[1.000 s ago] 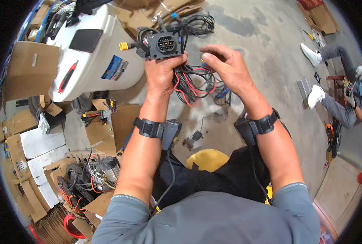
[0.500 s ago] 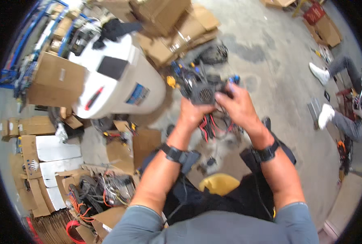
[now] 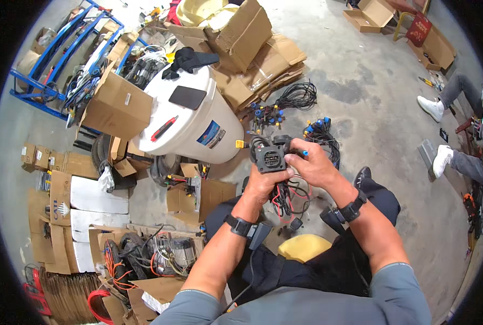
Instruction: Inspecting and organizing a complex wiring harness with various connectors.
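Observation:
Both hands are closed around a black square socket connector (image 3: 271, 157), whose face with round contacts is turned up. My left hand (image 3: 262, 183) grips its lower side, the thumb lying along the bottom edge. On the right side, my right hand (image 3: 311, 162) presses its thumb against the housing, fingers curled behind. Black and red cables (image 3: 290, 199) hang below the hands. Beside the connector's left edge shows a yellow plug (image 3: 242, 144). Part of the connector's back is hidden by the fingers.
Coiled black cables (image 3: 298, 96) and a bundle with blue plugs (image 3: 323, 132) lie on the concrete floor. A white barrel (image 3: 220, 119) stands left, bearing a red-handled cutter (image 3: 164, 129). Cardboard boxes (image 3: 119, 105) surround it. Another person's legs (image 3: 455, 92) are at right.
My hands and the connector have come slightly lower in the picture, with the socket face now sharper. The surroundings have shifted right as my head turned. Both hands keep their hold.

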`<state>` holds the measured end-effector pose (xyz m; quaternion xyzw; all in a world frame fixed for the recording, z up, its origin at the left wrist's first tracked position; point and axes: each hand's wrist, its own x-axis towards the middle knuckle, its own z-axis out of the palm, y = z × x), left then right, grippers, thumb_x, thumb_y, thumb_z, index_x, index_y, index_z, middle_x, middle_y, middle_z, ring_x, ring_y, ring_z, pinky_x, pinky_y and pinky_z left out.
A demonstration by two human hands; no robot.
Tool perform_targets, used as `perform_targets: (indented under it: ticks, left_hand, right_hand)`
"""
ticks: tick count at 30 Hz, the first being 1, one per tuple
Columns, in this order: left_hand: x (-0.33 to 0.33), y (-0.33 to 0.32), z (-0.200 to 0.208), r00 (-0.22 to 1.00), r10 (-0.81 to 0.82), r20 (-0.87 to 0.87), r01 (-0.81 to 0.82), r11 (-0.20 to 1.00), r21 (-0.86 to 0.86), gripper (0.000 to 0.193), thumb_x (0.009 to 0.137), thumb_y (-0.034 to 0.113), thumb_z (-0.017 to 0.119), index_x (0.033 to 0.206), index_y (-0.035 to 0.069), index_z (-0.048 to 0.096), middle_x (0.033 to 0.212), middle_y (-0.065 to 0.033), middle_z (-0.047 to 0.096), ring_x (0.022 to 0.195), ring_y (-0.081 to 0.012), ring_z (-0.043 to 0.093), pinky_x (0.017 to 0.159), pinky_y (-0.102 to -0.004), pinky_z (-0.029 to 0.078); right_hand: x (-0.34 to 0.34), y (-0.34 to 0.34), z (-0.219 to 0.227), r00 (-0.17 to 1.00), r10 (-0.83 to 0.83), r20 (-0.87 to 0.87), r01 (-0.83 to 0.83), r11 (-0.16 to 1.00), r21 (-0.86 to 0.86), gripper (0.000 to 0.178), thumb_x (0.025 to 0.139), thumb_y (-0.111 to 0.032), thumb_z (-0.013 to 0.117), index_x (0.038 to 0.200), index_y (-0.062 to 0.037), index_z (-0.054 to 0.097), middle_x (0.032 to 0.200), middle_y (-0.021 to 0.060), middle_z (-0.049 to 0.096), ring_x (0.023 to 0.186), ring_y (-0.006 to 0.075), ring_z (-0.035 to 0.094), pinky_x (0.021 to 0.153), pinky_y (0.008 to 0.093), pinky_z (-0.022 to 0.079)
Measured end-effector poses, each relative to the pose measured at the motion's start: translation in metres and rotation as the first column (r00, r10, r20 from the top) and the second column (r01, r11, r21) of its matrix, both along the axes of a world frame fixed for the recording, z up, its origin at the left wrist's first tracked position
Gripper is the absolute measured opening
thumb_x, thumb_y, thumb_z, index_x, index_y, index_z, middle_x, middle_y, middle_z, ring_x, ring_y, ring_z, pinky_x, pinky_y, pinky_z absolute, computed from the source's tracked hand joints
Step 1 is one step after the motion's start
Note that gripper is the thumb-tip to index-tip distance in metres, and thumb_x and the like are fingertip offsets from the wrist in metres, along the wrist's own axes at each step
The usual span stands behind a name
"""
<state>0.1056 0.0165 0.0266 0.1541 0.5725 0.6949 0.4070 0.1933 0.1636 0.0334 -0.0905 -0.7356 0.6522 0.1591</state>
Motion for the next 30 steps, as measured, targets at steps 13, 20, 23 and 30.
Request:
perform_targets:
  ticks: [13, 20, 23, 30]
  left_hand:
    - [0.041, -0.056, 0.05, 0.987, -0.114, -0.111, 0.115, 0.993, 0.0, 0.032, 0.07, 0.0, 0.075, 0.099, 0.005, 0.063, 0.09, -0.0005, 0.063, 0.081, -0.0145, 0.061, 0.074, -0.0298, 0.052]
    - [0.043, -0.062, 0.055, 0.985, -0.092, -0.144, 0.103, 0.992, 0.069, 0.028, 0.072, -0.003, 0.072, 0.098, 0.001, 0.065, 0.088, -0.006, 0.068, 0.08, -0.0187, 0.066, 0.073, -0.0299, 0.053]
    - [0.035, -0.062, 0.046, 0.992, -0.041, -0.117, 0.054, 0.992, 0.114, 0.023, 0.072, -0.005, 0.072, 0.094, 0.0, 0.065, 0.085, -0.0064, 0.067, 0.075, -0.0186, 0.066, 0.068, -0.0287, 0.053]
    - [-0.051, -0.081, 0.044, 0.896, 0.279, -0.345, -0.27, 0.96, 0.076, 0.01, 0.083, 0.007, 0.066, 0.082, -0.003, 0.063, 0.073, -0.0093, 0.063, 0.068, -0.0195, 0.062, 0.068, -0.0317, 0.05]
  right_hand:
    - [0.035, -0.037, 0.039, 0.984, 0.136, -0.114, -0.115, 0.978, 0.173, 0.017, 0.086, -0.007, 0.061, 0.101, 0.0008, 0.062, 0.079, 0.0008, 0.059, 0.074, 0.0087, 0.053, 0.066, 0.0272, 0.046]
    - [0.035, -0.057, 0.053, 0.992, 0.091, -0.088, -0.086, 0.994, 0.06, 0.024, 0.088, -0.015, 0.06, 0.108, -0.0013, 0.063, 0.08, 0.0063, 0.064, 0.066, 0.0103, 0.057, 0.057, 0.0269, 0.047]
    - [0.028, -0.054, 0.051, 0.995, 0.062, -0.073, -0.049, 0.984, 0.172, 0.025, 0.086, -0.019, 0.061, 0.105, -0.0036, 0.065, 0.077, 0.0087, 0.067, 0.062, 0.014, 0.061, 0.055, 0.0292, 0.049]
    - [0.012, 0.005, -0.036, 0.989, -0.097, 0.115, 0.094, 0.995, 0.035, 0.023, 0.087, -0.019, 0.062, 0.101, -0.002, 0.067, 0.08, 0.0035, 0.066, 0.061, 0.0089, 0.055, 0.052, 0.0247, 0.045]
